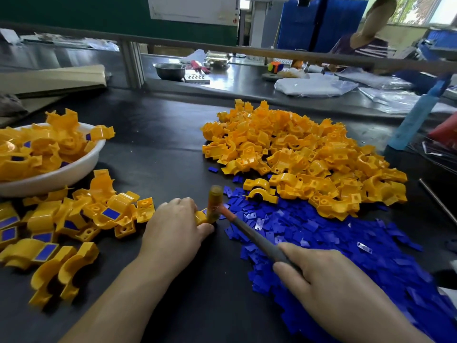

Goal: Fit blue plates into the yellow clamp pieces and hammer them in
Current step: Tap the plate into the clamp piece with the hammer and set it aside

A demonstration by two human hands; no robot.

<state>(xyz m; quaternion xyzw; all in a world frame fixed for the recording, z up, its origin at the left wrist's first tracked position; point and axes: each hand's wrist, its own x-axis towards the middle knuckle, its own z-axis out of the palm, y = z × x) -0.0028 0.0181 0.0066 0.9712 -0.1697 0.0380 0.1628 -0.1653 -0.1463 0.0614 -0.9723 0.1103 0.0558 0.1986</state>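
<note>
**Hammer head down on a clamp piece at mid-frame**

The left hand (173,224), lower centre, grasps a single yellow clamp piece (200,217) against the black table (160,144), fingers curled over its top and the thumb beneath its near edge; most of the piece is hidden by the hand. The right hand (321,280), lower right, is clenched round the grey handle of the hammer (247,230); the handle slants up and left, and the translucent yellowish hammer head (214,204) stands upright, touching that clamp piece.

A loose pile of clamp pieces (309,154) fills the upper right of the table; just below it a spread of blue plates (346,256) runs to the lower right corner, passing under the right hand.

At the left edge a white bowl (74,169) is heaped with yellow pieces, some showing blue; below it, at lower left, fitted pieces (74,219) with blue plates in their faces lie on the table.

Across the bench, top right, sits another person (366,43); a metal bowl (170,70) stands at upper centre; clear plastic bags (314,86) lie to its right.
</note>
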